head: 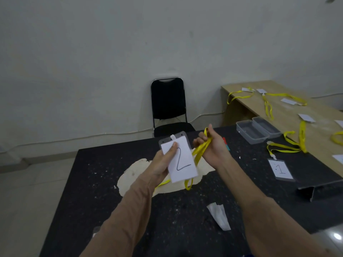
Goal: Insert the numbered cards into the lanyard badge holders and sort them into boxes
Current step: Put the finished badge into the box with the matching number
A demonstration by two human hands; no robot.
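Left grip (163,160) pinches card "2" (181,160); right grip (213,145) clutches yellow lanyard (201,149).

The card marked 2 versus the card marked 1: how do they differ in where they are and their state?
The card marked 2 is held up by the left hand against a badge holder, not clearly inside it; the card marked 1 lies flat on the black table, seemingly already sleeved. The right hand grips the first's yellow lanyard; the second's lies loose. Both are white with handwritten numbers.
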